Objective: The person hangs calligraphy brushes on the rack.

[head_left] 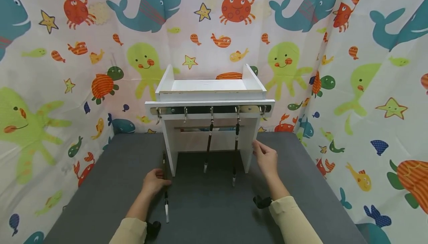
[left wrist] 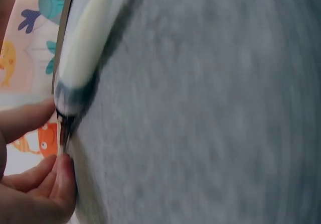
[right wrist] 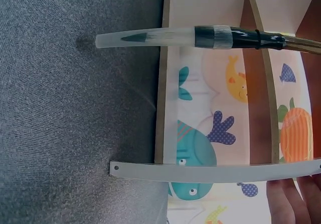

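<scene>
My left hand [head_left: 155, 181] pinches a slim dark calligraphy brush [head_left: 166, 208] between thumb and fingers, just left of a white hook rack [head_left: 210, 96]. Its pale capped end points down in the head view; the left wrist view shows the cap [left wrist: 83, 48] close up, blurred. My right hand [head_left: 267, 160] is at the rack's right side panel [head_left: 250, 143], its fingers [right wrist: 288, 199] against the outer face. Two more capped brushes hang from the rack's hooks, one from the middle hook [head_left: 208, 145] and one to its right [head_left: 236, 147]. Dark bristles show through one clear cap [right wrist: 128, 37].
Several metal hooks line the rack's front rail [head_left: 197, 109], with a shallow shelf [head_left: 208, 85] above. The rack stands on a dark grey surface [head_left: 207, 214]. A curtain [head_left: 207, 36] printed with sea animals surrounds the back and sides. Dark wrist mounts [head_left: 262, 202] sit at both sleeves.
</scene>
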Available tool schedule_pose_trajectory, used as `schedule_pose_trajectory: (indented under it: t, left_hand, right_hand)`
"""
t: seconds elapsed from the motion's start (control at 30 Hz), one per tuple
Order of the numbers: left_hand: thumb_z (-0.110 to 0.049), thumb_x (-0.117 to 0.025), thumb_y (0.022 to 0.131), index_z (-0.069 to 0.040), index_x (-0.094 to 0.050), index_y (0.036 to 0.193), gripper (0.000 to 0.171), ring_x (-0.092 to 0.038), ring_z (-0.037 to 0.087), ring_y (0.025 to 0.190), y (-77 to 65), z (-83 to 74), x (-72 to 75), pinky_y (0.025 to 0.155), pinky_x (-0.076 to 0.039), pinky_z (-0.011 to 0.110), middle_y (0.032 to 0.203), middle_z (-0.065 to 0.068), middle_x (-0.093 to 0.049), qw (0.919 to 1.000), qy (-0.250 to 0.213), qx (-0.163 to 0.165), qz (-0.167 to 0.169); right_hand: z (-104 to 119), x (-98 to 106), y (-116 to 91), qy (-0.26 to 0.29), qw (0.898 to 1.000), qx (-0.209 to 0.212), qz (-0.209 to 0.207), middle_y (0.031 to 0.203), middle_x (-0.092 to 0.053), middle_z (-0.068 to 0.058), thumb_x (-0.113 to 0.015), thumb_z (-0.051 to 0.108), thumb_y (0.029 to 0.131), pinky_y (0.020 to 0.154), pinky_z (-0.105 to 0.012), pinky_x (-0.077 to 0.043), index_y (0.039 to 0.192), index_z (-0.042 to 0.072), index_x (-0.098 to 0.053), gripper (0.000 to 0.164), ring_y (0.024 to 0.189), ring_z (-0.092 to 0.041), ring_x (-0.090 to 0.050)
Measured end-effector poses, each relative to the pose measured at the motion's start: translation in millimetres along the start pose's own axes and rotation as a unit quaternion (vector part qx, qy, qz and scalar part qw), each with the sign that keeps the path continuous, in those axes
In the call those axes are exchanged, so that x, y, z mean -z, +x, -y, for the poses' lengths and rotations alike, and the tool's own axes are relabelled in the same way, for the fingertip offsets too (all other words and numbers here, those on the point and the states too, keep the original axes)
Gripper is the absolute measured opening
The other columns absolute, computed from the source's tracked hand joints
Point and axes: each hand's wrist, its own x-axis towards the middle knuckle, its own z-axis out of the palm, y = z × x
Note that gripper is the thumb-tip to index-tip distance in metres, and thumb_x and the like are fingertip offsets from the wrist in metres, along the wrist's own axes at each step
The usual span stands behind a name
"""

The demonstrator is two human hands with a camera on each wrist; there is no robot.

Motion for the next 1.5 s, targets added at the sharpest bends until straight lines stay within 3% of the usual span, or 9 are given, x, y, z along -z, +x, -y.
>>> schedule_pose_trajectory:
  t: [0.23,0.4,0.57,0.63,0.8,1.17,1.5]
  left_hand:
    - [-0.008,-0.081,0.069,0.005,-0.054,0.125,0.063,-0.057,0.037,0.104,1.2,-4.0,-6.7,0.080,-0.052,0.048,0.117,0.024,-0.061,0.9966,0.065,-0.020,-0.046]
    - [-0.003,-0.076,0.070,0.003,-0.057,0.122,0.056,-0.052,0.040,0.107,7.9,-8.1,-14.3,0.084,-0.049,0.049,0.114,0.021,-0.063,0.9956,0.069,-0.028,-0.057]
    - [-0.001,-0.073,0.072,0.003,-0.058,0.121,0.052,-0.049,0.042,0.111,9.8,-8.2,-18.5,0.083,-0.050,0.049,0.114,0.022,-0.063,0.9966,0.060,-0.011,-0.056]
    - [-0.002,-0.073,0.072,0.004,-0.059,0.120,0.050,-0.052,0.042,0.108,9.7,-6.0,-18.1,0.081,-0.051,0.048,0.113,0.023,-0.063,0.9964,0.057,-0.006,-0.061]
    - [-0.004,-0.071,0.073,0.003,-0.064,0.115,0.044,-0.055,0.041,0.106,7.4,-0.1,-13.9,0.080,-0.053,0.047,0.110,0.023,-0.066,0.9963,0.035,0.014,-0.078]
    - [-0.008,-0.066,0.083,0.000,-0.066,0.116,0.034,-0.052,0.045,0.113,-3.8,2.1,-0.1,0.084,-0.051,0.051,0.125,0.027,-0.056,0.9962,-0.037,0.052,-0.060]
    - [-0.010,-0.070,0.083,-0.002,-0.064,0.120,0.038,-0.055,0.039,0.113,-9.7,-1.1,9.7,0.091,-0.048,0.050,0.117,0.020,-0.065,0.9862,-0.112,0.058,-0.108]
  right_hand:
    - [-0.3,1.0,-1.6,-0.007,1.000,-0.001,-0.003,0.113,-0.070,-0.010,-0.062,0.052,0.086,0.075,-0.028,-0.058,0.117,0.014,-0.069,0.050,0.092,-0.025,-0.071]
    - [2.0,9.7,-1.4,0.015,1.000,-0.008,-0.009,0.115,-0.068,-0.012,-0.064,0.046,0.087,0.075,-0.027,-0.057,0.117,0.011,-0.069,0.046,0.096,-0.026,-0.069]
    - [24.5,16.9,-9.2,0.013,1.000,-0.012,-0.003,0.115,-0.066,-0.018,-0.064,0.033,0.091,0.078,-0.035,-0.057,0.117,0.003,-0.067,0.040,0.097,-0.033,-0.067]
    - [21.7,16.6,-9.4,0.006,1.000,-0.010,-0.003,0.115,-0.067,-0.016,-0.064,0.036,0.090,0.078,-0.033,-0.057,0.117,0.005,-0.067,0.041,0.098,-0.031,-0.068]
    - [-2.5,12.6,-3.9,-0.003,1.000,-0.008,-0.008,0.115,-0.069,-0.008,-0.063,0.052,0.085,0.076,-0.027,-0.057,0.117,0.015,-0.069,0.050,0.097,-0.022,-0.069]
    - [-1.4,5.8,-3.3,0.009,1.000,-0.019,0.002,0.119,-0.067,-0.008,-0.062,0.055,0.084,0.077,-0.027,-0.057,0.119,0.015,-0.068,0.054,0.100,-0.022,-0.068]
    - [-0.5,0.0,-2.4,0.014,1.000,-0.010,0.006,0.118,-0.068,-0.008,-0.062,0.053,0.085,0.077,-0.027,-0.057,0.119,0.014,-0.068,0.052,0.098,-0.023,-0.069]
